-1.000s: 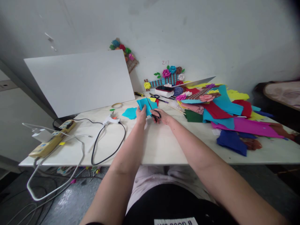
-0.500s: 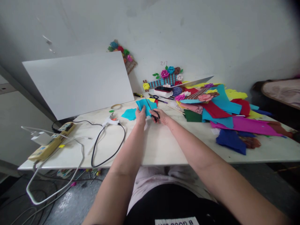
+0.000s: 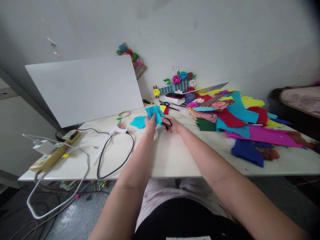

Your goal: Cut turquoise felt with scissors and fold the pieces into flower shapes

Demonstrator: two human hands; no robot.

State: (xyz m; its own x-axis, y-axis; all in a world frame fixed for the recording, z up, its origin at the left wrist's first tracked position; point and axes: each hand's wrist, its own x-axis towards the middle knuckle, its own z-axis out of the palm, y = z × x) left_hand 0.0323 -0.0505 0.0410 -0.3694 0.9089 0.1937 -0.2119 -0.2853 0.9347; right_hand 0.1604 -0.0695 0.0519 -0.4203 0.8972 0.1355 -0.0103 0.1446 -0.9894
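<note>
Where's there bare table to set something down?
Table: between left forearm and right forearm; smaller, between right forearm and navy sheet; front right, past navy sheet. Crowded: right rear, sheet pile; far left, power strip; ahead, held cyan sheet and scissors.

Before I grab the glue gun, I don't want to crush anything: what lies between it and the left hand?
The head view shows a turquoise piece lying on the table between the glue gun and the left hand.
</note>
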